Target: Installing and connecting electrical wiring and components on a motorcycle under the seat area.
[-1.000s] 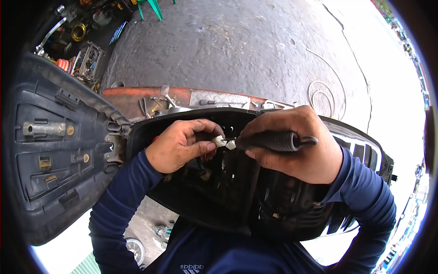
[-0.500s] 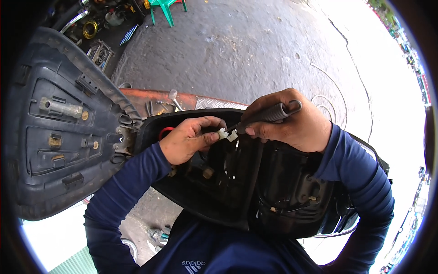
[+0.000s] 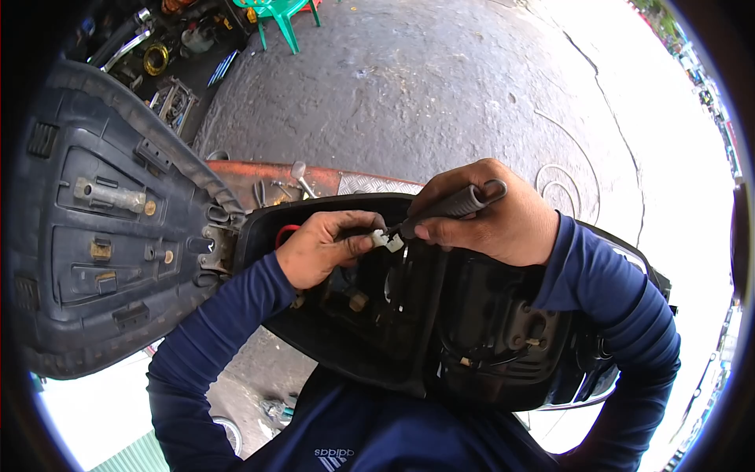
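My left hand [image 3: 324, 245] pinches a small white plastic connector [image 3: 379, 238] between thumb and fingertips. Against its right side sits a second small white plastic piece [image 3: 395, 243]; whether they are joined is too small to tell. My right hand [image 3: 489, 224] is closed round a dark, ribbed, handle-like piece [image 3: 454, 206] with a curved end, its narrow end pointing down-left at the white parts. What kind of thing it is cannot be made out. Both hands are above the open black underseat compartment [image 3: 338, 346] of a motorbike, where some parts and wires lie in shadow.
The tipped-up black seat [image 3: 59, 322] shows its underside at the left. Beyond the compartment stands a red-orange bench [image 3: 267, 169] with hand tools. A green plastic chair [image 3: 279, 17] is on the grey floor at the back, with cluttered parts at upper left.
My right hand has shifted slightly left with the dark ribbed piece. The two white pieces, apart before, now meet or overlap, and the view has shifted a little.
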